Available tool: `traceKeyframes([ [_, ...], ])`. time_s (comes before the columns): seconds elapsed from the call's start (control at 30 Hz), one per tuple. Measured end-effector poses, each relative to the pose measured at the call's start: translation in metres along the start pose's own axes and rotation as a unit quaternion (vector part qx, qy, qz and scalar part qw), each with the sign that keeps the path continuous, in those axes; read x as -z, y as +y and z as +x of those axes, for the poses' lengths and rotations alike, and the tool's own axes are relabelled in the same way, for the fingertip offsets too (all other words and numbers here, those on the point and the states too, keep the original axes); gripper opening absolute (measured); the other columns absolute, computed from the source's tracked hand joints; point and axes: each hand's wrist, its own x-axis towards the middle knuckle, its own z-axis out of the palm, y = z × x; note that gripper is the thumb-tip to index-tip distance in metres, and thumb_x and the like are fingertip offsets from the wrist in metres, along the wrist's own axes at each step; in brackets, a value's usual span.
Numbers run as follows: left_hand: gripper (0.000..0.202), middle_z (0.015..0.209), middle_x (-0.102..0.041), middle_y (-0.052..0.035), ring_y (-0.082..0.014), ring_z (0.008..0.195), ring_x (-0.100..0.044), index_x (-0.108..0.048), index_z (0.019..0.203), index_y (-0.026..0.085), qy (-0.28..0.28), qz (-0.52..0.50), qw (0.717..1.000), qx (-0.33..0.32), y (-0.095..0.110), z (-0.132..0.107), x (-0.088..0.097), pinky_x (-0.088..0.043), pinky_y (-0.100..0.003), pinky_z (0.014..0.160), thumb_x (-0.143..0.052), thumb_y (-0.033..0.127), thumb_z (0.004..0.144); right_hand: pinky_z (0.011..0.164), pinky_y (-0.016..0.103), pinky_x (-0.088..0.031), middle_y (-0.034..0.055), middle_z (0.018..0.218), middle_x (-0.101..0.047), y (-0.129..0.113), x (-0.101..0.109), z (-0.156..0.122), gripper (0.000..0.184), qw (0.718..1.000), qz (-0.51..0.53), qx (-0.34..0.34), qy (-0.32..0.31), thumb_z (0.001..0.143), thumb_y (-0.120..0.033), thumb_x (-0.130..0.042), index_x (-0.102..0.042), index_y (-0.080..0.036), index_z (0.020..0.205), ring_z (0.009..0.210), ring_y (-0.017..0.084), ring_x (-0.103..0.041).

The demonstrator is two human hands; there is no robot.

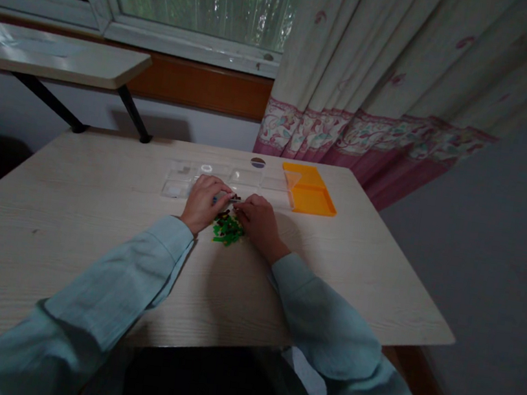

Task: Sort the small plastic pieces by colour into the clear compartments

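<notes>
Spanning the frame: pale wood table (66, 241). Far side, centre: clear compartment box (183, 176), with orange tray (312, 198) at its rt end. L hand (202, 203) & R hand (260, 220) sit side by side just in front of the box, fingers curled in, tips meeting at a tiny dark piece (234, 198). Can't tell which one grips it. Pile of green & dark bits (228, 230) lies on the table btwn the hands.

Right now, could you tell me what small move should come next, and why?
Probably carry the small dark piece at the fingertips of the left hand and right hand forward into the clear compartment tray: the hands meet beside the pile of green pieces, and the tray lies just behind.
</notes>
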Motion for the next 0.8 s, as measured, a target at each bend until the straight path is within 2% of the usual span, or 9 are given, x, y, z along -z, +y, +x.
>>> traceKeyframes([
  [0.33,0.021,0.095,-0.062,-0.0052,-0.0218,0.098,-0.051,-0.067,0.095,0.022,-0.002,0.001,1.000,0.002,-0.0005,0.0002,-0.0006,-0.040,-0.040,0.091,-0.054,0.038,0.092,0.077,0.031,-0.037,0.0074,0.089,-0.058,-0.0032,0.0040,-0.0001,0.014,1.000,-0.003,-0.020,0.010,0.087,-0.024,-0.059,-0.072,-0.020,0.090,0.087,0.020,-0.052],
  [0.57,0.019,0.094,-0.063,-0.0051,-0.0229,0.099,-0.051,-0.067,0.094,0.023,0.003,0.014,1.000,0.005,-0.0016,-0.0001,-0.0003,-0.040,-0.041,0.090,-0.056,0.038,0.090,0.077,0.032,-0.036,0.0061,0.096,-0.062,-0.0049,0.0057,-0.0009,0.008,1.000,0.013,-0.011,-0.001,0.084,-0.027,-0.065,-0.069,-0.022,0.088,0.094,0.021,-0.055],
  [0.67,0.019,0.093,-0.062,-0.0052,-0.0235,0.098,-0.051,-0.067,0.092,0.023,0.009,0.026,1.000,0.012,-0.0031,-0.0005,-0.0011,-0.040,-0.041,0.090,-0.058,0.039,0.089,0.078,0.032,-0.037,0.0054,0.093,-0.064,-0.0032,0.0064,-0.0002,0.006,0.998,0.052,-0.027,0.022,0.084,-0.025,-0.064,-0.068,-0.021,0.086,0.090,0.020,-0.057],
  [0.8,0.016,0.092,-0.061,-0.0055,-0.0242,0.096,-0.050,-0.067,0.090,0.023,0.022,0.045,0.998,0.029,-0.0049,-0.0008,-0.0021,-0.039,-0.041,0.089,-0.061,0.038,0.086,0.074,0.030,-0.041,0.0033,0.084,-0.066,0.0018,0.0077,0.0005,0.008,0.978,0.183,-0.070,0.068,0.085,-0.025,-0.060,-0.065,-0.020,0.081,0.076,0.016,-0.057],
])
